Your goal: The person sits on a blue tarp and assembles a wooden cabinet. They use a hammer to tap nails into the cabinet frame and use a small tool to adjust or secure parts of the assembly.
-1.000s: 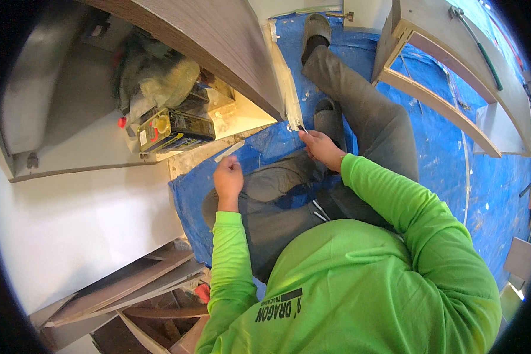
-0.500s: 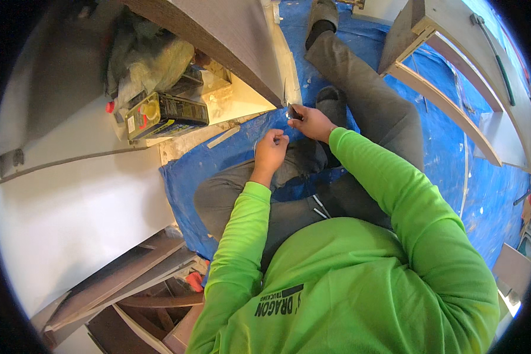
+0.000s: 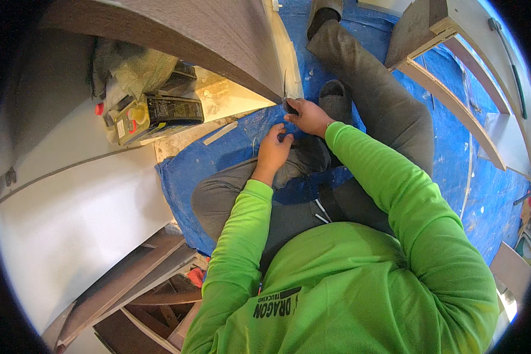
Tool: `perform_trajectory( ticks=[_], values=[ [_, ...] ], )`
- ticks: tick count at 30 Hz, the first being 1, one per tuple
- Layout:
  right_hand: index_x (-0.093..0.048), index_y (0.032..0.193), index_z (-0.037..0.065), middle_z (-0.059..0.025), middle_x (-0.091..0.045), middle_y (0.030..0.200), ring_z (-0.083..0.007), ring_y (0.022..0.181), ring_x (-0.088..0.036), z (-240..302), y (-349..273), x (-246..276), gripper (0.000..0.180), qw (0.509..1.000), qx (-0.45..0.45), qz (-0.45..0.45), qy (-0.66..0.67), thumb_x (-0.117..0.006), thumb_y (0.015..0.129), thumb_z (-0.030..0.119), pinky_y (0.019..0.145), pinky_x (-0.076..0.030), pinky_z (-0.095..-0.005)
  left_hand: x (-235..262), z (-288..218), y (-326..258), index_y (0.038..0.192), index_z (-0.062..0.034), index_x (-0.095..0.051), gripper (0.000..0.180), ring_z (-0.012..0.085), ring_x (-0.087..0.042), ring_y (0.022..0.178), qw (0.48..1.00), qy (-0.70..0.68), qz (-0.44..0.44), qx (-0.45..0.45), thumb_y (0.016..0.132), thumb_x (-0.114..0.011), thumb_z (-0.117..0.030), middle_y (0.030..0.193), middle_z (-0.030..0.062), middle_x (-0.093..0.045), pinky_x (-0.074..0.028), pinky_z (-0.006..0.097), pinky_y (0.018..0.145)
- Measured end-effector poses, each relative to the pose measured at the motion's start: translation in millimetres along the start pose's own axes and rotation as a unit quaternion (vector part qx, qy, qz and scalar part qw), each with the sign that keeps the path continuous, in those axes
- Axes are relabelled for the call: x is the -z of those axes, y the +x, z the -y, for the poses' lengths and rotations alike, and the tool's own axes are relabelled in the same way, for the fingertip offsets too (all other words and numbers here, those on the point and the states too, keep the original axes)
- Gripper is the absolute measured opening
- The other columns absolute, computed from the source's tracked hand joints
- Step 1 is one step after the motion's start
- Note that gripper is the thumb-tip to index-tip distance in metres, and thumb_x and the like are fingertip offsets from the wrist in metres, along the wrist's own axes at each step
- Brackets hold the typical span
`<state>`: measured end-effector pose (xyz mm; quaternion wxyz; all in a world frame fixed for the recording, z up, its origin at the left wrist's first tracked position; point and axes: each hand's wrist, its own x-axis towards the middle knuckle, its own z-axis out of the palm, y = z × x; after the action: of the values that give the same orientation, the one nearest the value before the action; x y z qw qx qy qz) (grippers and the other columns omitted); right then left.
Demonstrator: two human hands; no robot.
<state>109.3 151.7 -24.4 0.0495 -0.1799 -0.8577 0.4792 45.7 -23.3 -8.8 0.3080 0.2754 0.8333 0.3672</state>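
My right hand (image 3: 310, 118) is closed on a small dark flat piece (image 3: 289, 107), mostly covered by the fingers. It is at the lower corner of a brown wood-grain panel (image 3: 218, 41); whether the piece touches the panel I cannot tell. Just below and to the left, my left hand (image 3: 272, 150) is held with its fingers curled and the thumb close to them. Anything in that hand is too small or hidden to make out. Both hands are over my bent leg and a blue sheet (image 3: 248, 134) on the floor.
Left of the panel, a rectangular can (image 3: 171, 111) with a yellow cap stands beside a cloudy plastic bag (image 3: 138, 71). A pale strip (image 3: 220, 133) lies near the can. An open wooden frame (image 3: 454, 100) stands at the right; loose boards (image 3: 124, 283) are stacked lower left.
My right hand has shifted slightly up and left, bringing the dark piece closer to the panel corner. The left hand's fingers have turned a little. The whole view has shifted slightly.
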Motion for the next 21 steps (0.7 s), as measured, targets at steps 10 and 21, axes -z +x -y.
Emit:
perform_trajectory(
  ticks=[10,21],
  values=[
    [-0.041,0.141,-0.005,-0.0297,-0.057,0.121,-0.0458,0.106,-0.059,14.8,-5.1,-0.3,0.058,0.999,-0.022,0.03,-0.021,-0.059,0.095,0.025,0.091,-0.049,-0.047,-16.5,-11.2,18.3,0.119,0.0005,-0.057,0.04,0.0423,-0.063,0.105,0.996,0.04,0.002,-0.084,0.085,-0.068,-0.017,0.114,0.0245,-0.066,-0.05,0.046,0.087],
    [-0.039,0.142,-0.004,-0.0259,-0.054,0.125,-0.0451,0.109,-0.058,6.5,-6.8,-0.2,0.055,0.999,0.021,0.01,0.038,-0.049,0.101,0.033,0.091,-0.049,-0.0467,-32.8,-4.6,34.0,0.116,0.001,-0.056,0.03,0.0487,-0.062,0.097,0.999,0.009,0.007,-0.053,0.102,-0.046,-0.023,0.102,0.0296,-0.066,-0.05,0.051,0.079]
  ],
)
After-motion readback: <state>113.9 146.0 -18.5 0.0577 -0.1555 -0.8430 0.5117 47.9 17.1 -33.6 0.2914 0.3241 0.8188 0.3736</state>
